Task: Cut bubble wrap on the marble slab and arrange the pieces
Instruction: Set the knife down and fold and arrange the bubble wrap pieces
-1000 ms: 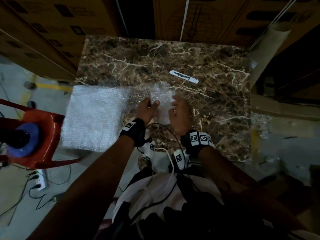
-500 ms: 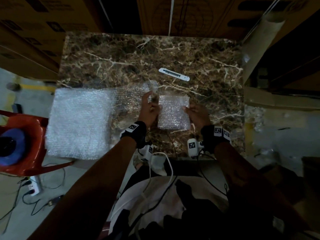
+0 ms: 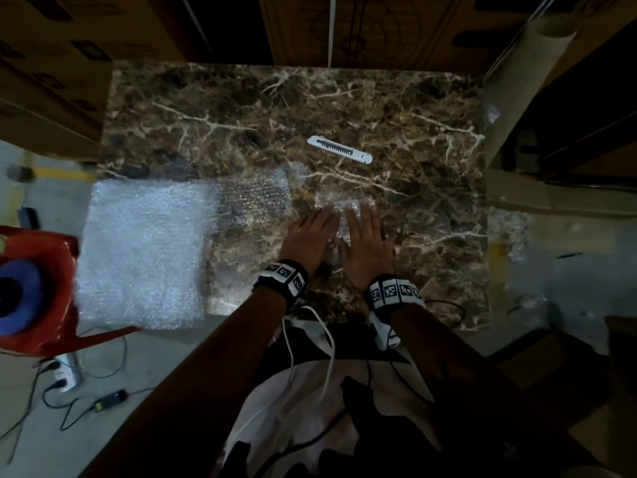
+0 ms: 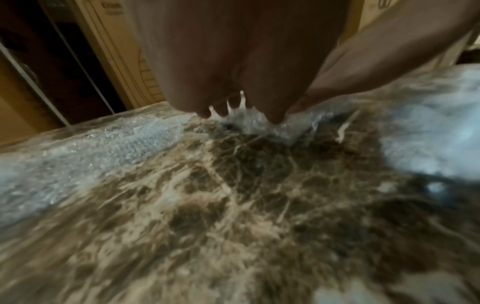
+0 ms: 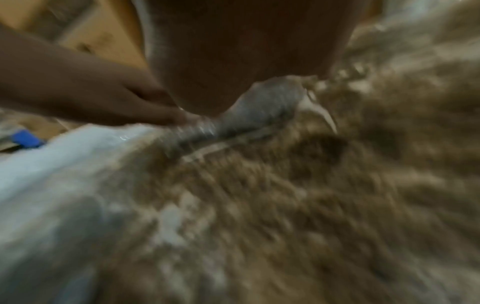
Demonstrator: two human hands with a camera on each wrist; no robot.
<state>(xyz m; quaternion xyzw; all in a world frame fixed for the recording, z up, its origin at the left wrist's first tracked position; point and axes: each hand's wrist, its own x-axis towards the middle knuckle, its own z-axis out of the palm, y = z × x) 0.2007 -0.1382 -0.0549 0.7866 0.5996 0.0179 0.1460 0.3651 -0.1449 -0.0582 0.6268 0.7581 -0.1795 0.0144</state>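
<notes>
On the brown marble slab [image 3: 379, 108] a small cut piece of bubble wrap [image 3: 339, 208] lies flat. Both hands press on it side by side with straight fingers: my left hand [image 3: 310, 232] on its left part, my right hand [image 3: 367, 236] on its right part. In the left wrist view the left fingertips [image 4: 221, 109] touch the clear piece [image 4: 249, 121]. The right wrist view is blurred; the piece [image 5: 249, 115] shows under the palm. The large bubble wrap sheet [image 3: 148, 250] lies to the left and overhangs the slab's left edge. A white cutter [image 3: 339, 154] rests beyond the hands.
Cardboard boxes [image 3: 379, 25] stand behind the slab and at both sides. A cardboard tube [image 3: 520, 88] leans at the right edge. A red chair [image 3: 38, 291] with a blue object is on the left, with cables and a power strip [image 3: 65, 374] on the floor.
The hands held the small piece by its side edges half a second ago; now both lie flat on top of it, closer together. The head view has shifted slightly.
</notes>
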